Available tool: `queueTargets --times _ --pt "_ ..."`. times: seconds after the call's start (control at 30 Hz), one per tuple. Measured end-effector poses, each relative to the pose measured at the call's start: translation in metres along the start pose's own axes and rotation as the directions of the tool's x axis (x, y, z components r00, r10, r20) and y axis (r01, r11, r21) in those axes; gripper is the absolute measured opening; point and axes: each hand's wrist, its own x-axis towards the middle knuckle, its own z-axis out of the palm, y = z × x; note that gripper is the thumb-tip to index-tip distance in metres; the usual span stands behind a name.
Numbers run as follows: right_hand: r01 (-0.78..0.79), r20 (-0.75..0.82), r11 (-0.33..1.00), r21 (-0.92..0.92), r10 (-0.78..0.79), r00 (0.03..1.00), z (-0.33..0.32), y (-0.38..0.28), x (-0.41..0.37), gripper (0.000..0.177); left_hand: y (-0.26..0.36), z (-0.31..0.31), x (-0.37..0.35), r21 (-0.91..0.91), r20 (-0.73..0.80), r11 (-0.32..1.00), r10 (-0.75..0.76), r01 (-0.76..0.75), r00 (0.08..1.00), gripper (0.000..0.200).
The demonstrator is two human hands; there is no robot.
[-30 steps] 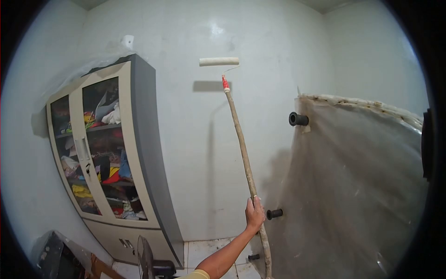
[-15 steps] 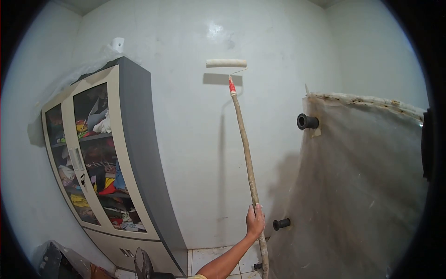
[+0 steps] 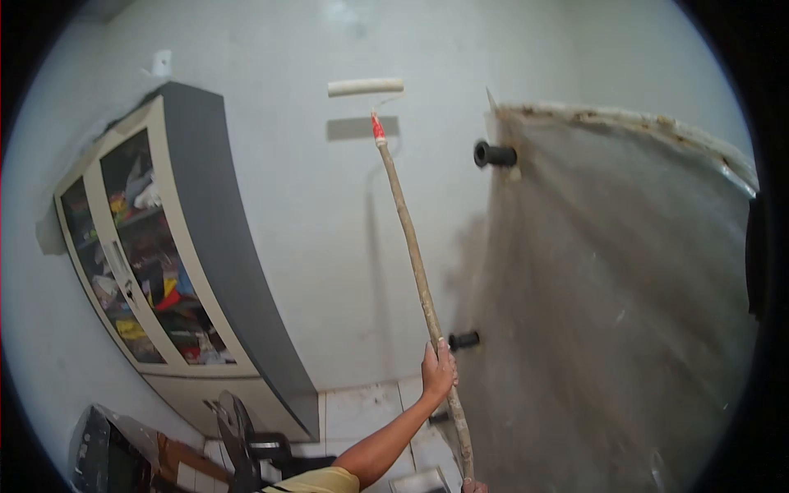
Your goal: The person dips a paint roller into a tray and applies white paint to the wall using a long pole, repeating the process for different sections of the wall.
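Note:
My left hand (image 3: 440, 370) is wrapped around a long wooden pole (image 3: 415, 259), about two thirds of the way down it. At the bottom edge, part of my right hand (image 3: 474, 487) closes on the pole's lower end; most of that hand is out of frame. A paint roller (image 3: 366, 87) with a red handle (image 3: 377, 126) is fixed to the pole's top. The roller lies level in front of the white wall (image 3: 304, 205), its shadow falling separately below it, so it looks held off the surface.
On the left stands a grey and cream cabinet (image 3: 218, 197) with glass doors and clothes inside. A fan (image 3: 238, 427) is in front of it. Plastic sheeting (image 3: 616, 312) covers something large on the right, with black pipe stubs (image 3: 496, 154) sticking out. Pale tiles (image 3: 362, 415) cover the floor.
The view has tilted down and shifted right, so the scene sits higher and further left. Part of my right hand now shows at the pole's end. My left hand keeps its grip.

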Motion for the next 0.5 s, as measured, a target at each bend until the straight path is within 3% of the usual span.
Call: queueTargets --times 0.03,0.07,0.1,0.17,0.2,0.23,0.3,0.33,0.37,0.43,0.47,0.5 --pt "0.004 -0.008 0.999 -0.053 -0.005 1.000 -0.020 -0.002 -0.013 0.054 -0.008 0.008 -0.013 -0.016 0.016 0.998 -0.057 0.057 0.998 0.030" --pt "-0.202 0.156 0.966 -0.162 0.227 0.961 -0.036 0.025 -0.029 0.054 -0.017 0.015 -0.029 0.026 0.019 0.995 -0.096 0.095 0.995 0.031" --pt "-0.235 0.170 0.954 -0.187 0.267 0.948 -0.046 0.048 -0.056 0.054 -0.029 0.020 -0.043 0.019 0.003 0.990 -0.140 0.140 0.990 0.031" --pt "-0.246 -0.071 0.882 -0.401 0.238 0.969 -0.069 0.077 -0.100 0.053 -0.055 0.028 -0.070 0.034 -0.009 0.984 -0.177 0.177 0.984 0.031" --pt "-0.281 0.113 0.851 -0.444 0.364 0.925 -0.084 0.099 -0.114 0.051 -0.068 0.031 -0.084 0.024 -0.022 0.977 -0.210 0.211 0.977 0.031" --pt "-0.294 0.121 0.837 -0.461 0.387 0.914 -0.104 0.101 -0.131 0.051 -0.081 0.033 -0.095 0.024 -0.026 0.970 -0.241 0.242 0.970 0.032" --pt "-0.157 0.273 0.981 -0.114 0.183 0.944 -0.146 0.073 -0.157 0.051 -0.104 0.034 -0.121 0.022 -0.049 0.954 -0.297 0.299 0.954 0.032" --pt "-0.261 0.408 0.942 -0.212 0.328 0.852 -0.159 0.083 -0.172 0.043 -0.111 0.037 -0.133 0.041 -0.060 0.944 -0.324 0.327 0.944 0.032" --pt "-0.273 0.415 0.935 -0.226 0.346 0.841 -0.168 0.095 -0.190 0.043 -0.118 0.039 -0.143 0.057 -0.067 0.935 -0.346 0.350 0.936 0.032" --pt "-0.186 0.353 0.786 -0.590 0.458 0.816 -0.182 0.128 -0.241 0.038 -0.128 0.041 -0.166 0.062 -0.087 0.918 -0.387 0.393 0.918 0.033" --pt "0.251 0.558 0.601 -0.759 0.400 0.727 -0.193 0.155 -0.265 0.040 -0.133 0.041 -0.175 0.074 -0.095 0.908 -0.405 0.412 0.909 0.034" --pt "0.250 0.559 0.598 -0.761 0.411 0.720 -0.205 0.144 -0.272 0.040 -0.139 0.040 -0.185 0.069 -0.098 0.903 -0.416 0.424 0.904 0.034"
